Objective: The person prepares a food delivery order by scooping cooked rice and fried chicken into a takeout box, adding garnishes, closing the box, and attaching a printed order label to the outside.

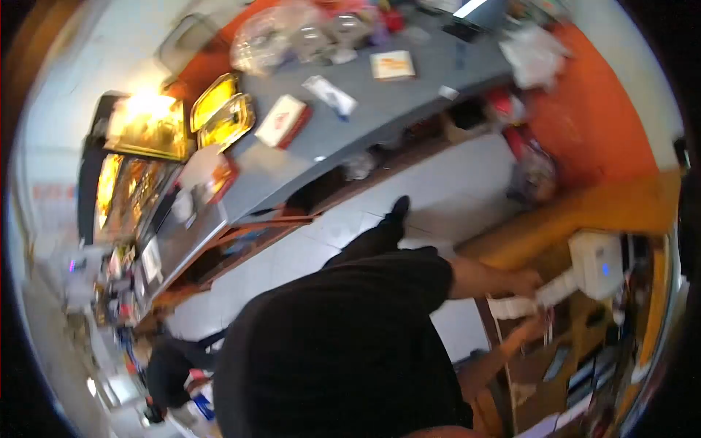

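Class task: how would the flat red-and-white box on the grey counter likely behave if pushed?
The red-and-white box lies flat, so it would probably slide rather than tip. It looks like thin card, likely light. The grey counter seems smooth, so little grip.

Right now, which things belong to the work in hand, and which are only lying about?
In hand: right hand, white roll, white machine.
Lying about: gold trays, red-and-white box, plastic bags, all on the grey counter.
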`<state>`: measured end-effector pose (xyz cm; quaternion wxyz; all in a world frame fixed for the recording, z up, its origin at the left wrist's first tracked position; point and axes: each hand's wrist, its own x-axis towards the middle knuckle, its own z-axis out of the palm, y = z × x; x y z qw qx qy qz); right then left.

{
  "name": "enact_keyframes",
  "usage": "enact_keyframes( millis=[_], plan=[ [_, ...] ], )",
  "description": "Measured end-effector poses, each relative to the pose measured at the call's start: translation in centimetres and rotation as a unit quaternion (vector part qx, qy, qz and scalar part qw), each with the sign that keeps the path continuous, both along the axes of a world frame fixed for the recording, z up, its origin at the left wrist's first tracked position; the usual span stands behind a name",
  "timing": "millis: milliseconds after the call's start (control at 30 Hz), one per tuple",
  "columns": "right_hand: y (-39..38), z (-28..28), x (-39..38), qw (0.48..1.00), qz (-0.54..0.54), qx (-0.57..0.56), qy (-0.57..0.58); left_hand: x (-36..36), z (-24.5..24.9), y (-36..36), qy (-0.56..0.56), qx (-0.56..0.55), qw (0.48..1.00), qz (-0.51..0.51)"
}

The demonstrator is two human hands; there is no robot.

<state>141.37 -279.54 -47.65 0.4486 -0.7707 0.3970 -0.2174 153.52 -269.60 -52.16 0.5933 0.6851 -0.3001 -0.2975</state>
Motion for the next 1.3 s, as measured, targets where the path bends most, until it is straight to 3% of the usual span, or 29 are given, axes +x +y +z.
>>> enact_keyframes(
  millis=[33, 67, 133, 167, 200, 233, 267, 300, 400, 567, 600, 767, 833, 933, 967, 1000, 1033, 1067, 1100, 1133, 1167, 1200, 1233, 1267, 1300],
  plan=[
    [0.0, -0.8, -0.5, 1.0, 0.01, -0.008, -0.004, 0.0, 0.3, 0.7, -0.022, 0.05, 0.998, -0.001],
    [0.9, -1.0, -0.8, 1.0, 0.005, -0.009, -0.007, -0.3, 1.8, 2.0, 0.102, 0.005, 0.994, -0.042],
    [2.5, -0.3, -1.0, 0.999, -0.014, 0.019, -0.028, 0.2, 4.0, 3.6, 0.052, 0.008, 0.997, -0.064],
    [3.4, 0.6, -0.6, 0.998, -0.031, 0.043, -0.033, -0.1, 2.0, 2.6, 0.113, 0.039, 0.989, -0.09],
    [3.4, -0.3, -1.1, 0.994, -0.005, -0.097, -0.047, 0.0, 7.5, 4.0, 0.229, 0.017, 0.972, -0.052],
    [4.7, 1.5, -0.5, 0.991, -0.043, -0.061, -0.111, -0.1, 2.3, 2.1, 0.167, 0.03, 0.979, -0.115],
    [4.1, 1.4, -1.2, 0.982, -0.027, -0.182, -0.041, -0.3, 1.5, 1.9, 0.133, 0.001, 0.984, -0.122],
    [4.8, 3.5, -1.2, 0.977, -0.03, -0.211, -0.015, -0.4, 1.3, 2.0, 0.099, -0.026, 0.988, -0.118],
    [3.8, 3.6, -0.4, 0.932, 0.065, -0.356, -0.021, 0.8, 4.0, 2.7, 0.104, 0.031, 0.989, -0.105],
    [3.3, 5.1, 0.1, 0.89, 0.091, -0.446, 0.016, 1.7, 5.7, 2.4, 0.121, 0.047, 0.977, -0.172],
    [3.3, 5.1, 0.1, 0.872, 0.094, -0.48, 0.025, 1.7, 5.3, 2.4, 0.139, 0.007, 0.973, -0.184],
    [3.4, 4.9, -0.5, 0.853, 0.082, -0.516, 0.026, 1.2, 4.9, 2.5, 0.107, -0.026, 0.975, -0.192],
    [3.3, 4.4, -0.7, 0.852, 0.083, -0.516, 0.032, 0.8, 4.8, 2.7, 0.066, 0.036, 0.981, -0.178],
    [3.1, 3.6, -0.7, 0.89, 0.039, -0.454, 0.003, 0.2, 4.4, 3.2, 0.054, 0.069, 0.986, -0.14],
    [3.4, 3.0, -0.3, 0.963, -0.131, -0.194, -0.136, -0.1, 4.5, 3.5, 0.052, 0.068, 0.986, -0.14],
    [3.4, 2.6, 0.1, 0.919, -0.281, 0.091, -0.26, -0.6, 4.7, 4.0, 0.016, 0.055, 0.995, -0.087],
    [3.0, 2.3, 0.2, 0.808, -0.373, 0.259, -0.375, -1.0, 4.9, 4.5, -0.021, 0.041, 0.998, -0.034],
    [4.0, 4.6, 0.4, 0.821, -0.371, 0.22, -0.374, -1.4, 5.7, 5.1, -0.024, 0.041, 0.998, -0.031],
    [4.9, 6.1, 0.8, 0.883, -0.329, 0.039, -0.333, -1.6, 7.5, 5.5, -0.045, 0.062, 0.997, 0.025],
    [5.8, 7.5, 1.3, 0.909, -0.273, -0.143, -0.282, -1.7, 9.7, 6.1, -0.065, 0.083, 0.991, 0.083],
    [6.7, 10.2, 1.5, 0.906, -0.137, -0.31, -0.252, -1.5, 13.4, 7.5, 0.119, -0.015, 0.993, 0.023],
    [7.8, 12.5, 1.8, 0.861, 0.004, -0.46, -0.215, -1.0, 16.2, 9.0, 0.114, -0.013, 0.993, 0.034],
    [8.9, 13.3, 1.8, 0.855, 0.114, -0.484, -0.149, -0.6, 18.5, 10.9, 0.182, -0.073, 0.98, 0.025],
    [10.5, 14.8, 2.5, 0.855, 0.123, -0.479, -0.157, 0.0, 19.8, 12.6, 0.248, -0.136, 0.959, 0.017],
    [12.2, 16.7, 3.6, 0.846, 0.133, -0.485, -0.181, 1.1, 20.5, 14.3, 0.242, -0.14, 0.959, 0.032]
  ],
)
